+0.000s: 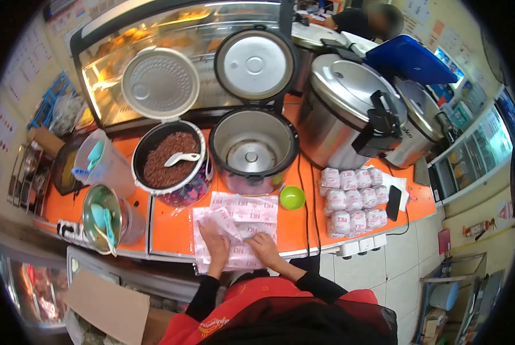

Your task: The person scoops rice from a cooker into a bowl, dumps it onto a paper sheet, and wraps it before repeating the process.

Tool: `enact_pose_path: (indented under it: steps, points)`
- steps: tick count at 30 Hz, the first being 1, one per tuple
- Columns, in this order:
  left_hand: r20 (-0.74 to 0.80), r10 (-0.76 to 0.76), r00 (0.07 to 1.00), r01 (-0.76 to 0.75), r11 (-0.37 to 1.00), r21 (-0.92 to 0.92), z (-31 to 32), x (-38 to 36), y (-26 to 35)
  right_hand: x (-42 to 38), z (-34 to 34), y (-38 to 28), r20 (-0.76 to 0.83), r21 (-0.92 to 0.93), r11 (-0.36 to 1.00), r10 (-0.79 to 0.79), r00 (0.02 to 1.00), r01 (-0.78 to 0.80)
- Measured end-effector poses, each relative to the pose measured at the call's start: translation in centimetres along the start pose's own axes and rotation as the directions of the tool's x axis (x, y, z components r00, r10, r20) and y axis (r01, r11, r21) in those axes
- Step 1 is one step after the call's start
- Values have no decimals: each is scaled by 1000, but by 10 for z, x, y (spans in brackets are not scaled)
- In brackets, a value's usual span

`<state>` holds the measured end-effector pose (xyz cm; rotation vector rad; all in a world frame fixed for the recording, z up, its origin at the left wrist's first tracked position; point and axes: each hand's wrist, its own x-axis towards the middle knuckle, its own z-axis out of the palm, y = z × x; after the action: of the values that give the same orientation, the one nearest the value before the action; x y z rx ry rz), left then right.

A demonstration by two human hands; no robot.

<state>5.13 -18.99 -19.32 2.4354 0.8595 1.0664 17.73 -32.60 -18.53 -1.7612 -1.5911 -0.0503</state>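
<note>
Sheets of white wrapping paper (257, 207) with red RICE print lie at the counter's front edge. A folded flap of wrapping paper (227, 223) stands up from them between my hands. My left hand (216, 244) rests on the sheets at the flap's left side, its fingers stretched forward. On the other side, my right hand (263, 247) has its fingers closed at the lower right edge of the paper. Just beyond the sheets sits a small green bowl (292, 198). Whatever lies under the flap is hidden.
Behind the paper stand an open pot of reddish-brown rice (168, 164) with a white paddle (181, 159) and an open, empty cooker (253, 129). Stacked wrapped rice packs (352, 198) and a phone (394, 202) lie right. Plastic pitchers (105, 164) stand left. A person (355, 22) is behind.
</note>
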Motion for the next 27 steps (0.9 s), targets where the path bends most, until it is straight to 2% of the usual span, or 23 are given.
enact_pose_path:
  steps: [1,2,4,8,11,14,17,20,23,26,27]
  points:
    - [208,227,951,-279,921,271,-10,10,-3,0,0,0,0,9,1000,3,1000,-3]
    - [313,325,892,-396,897,197,-14,21,-2,0,0,0,-15,7,1000,6,1000,-6]
    - [490,500,714,-583,812,21,-21,43,4,1,-1,0,-37,14,1000,12,999,-11]
    - [549,433,715,-525,851,12,-28,43,-9,1,-5,-1,-83,17,998,60,995,-59]
    - [271,493,827,-524,850,52,-33,21,-17,1,-11,-4,-105,-15,999,49,993,-51]
    - [263,501,825,-531,845,57,-36,-1,-32,-1,-13,-5,-155,-69,997,12,988,-23]
    - [312,449,837,-507,851,135,-27,-16,-46,-11,-1,1,-141,-60,995,69,988,-78]
    - [278,406,871,-461,870,174,-22,-17,-46,-11,-2,-1,-142,-34,996,78,987,-84]
    - [123,407,905,-423,888,178,-29,0,-34,-7,-6,-3,-130,-54,990,124,984,-132]
    - [65,323,944,-329,933,146,-31,8,-58,-7,-9,8,-124,9,986,168,978,-168]
    - [-2,189,982,-186,967,172,-31,11,-65,-6,-10,11,-126,-4,987,160,979,-162]
